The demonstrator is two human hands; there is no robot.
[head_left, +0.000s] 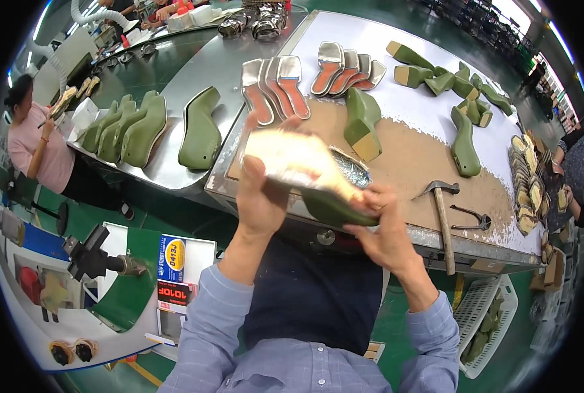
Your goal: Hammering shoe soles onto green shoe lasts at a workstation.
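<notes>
I hold a green shoe last (334,208) up over the near edge of the workbench, with a shiny light-coloured insole (298,157) lying along its upward face. Glare and some blur hide the insole's detail. Round the wide front end wraps my left hand (260,196), thumb up on the side. My right hand (385,226) grips the narrower heel end between thumb and fingers. Just behind the last, partly covered by it, is a container of small metal tacks (352,171). To the right lie a hammer (443,226), its handle over the bench edge, and pincers (473,219).
Silver-edged insoles (272,88) and several green lasts (463,141) lie on the workbench (403,147). More lasts (131,131) line a steel table at left. Stacked gold pieces (527,183) sit at the right edge, near a person (577,173). Another person (53,150) works at left.
</notes>
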